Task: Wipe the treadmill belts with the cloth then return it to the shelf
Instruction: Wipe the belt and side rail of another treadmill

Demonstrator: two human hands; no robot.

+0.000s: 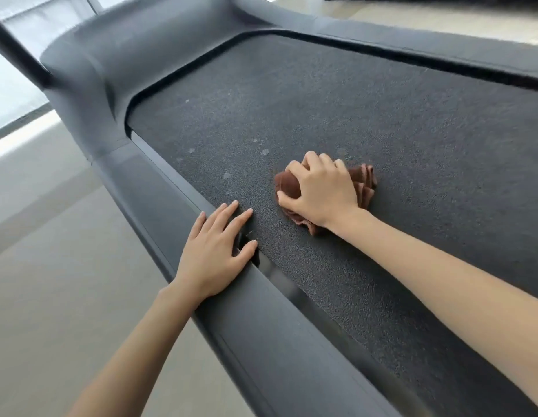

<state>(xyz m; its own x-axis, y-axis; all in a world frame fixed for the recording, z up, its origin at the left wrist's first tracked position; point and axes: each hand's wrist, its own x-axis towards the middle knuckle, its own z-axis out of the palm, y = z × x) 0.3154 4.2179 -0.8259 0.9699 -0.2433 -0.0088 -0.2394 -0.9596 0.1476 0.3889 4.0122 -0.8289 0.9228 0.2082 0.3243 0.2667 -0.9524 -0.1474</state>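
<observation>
A dark textured treadmill belt fills most of the head view, with a few pale spots near its left side. My right hand grips a bunched brown cloth and presses it onto the belt near the middle. My left hand lies flat with straight fingers on the left side rail, its fingertips reaching onto the belt's edge. No shelf is in view.
The grey motor cover curves round the belt's far end, with a dark upright post at the upper left. The far side rail runs along the top right. Pale floor lies to the left of the treadmill.
</observation>
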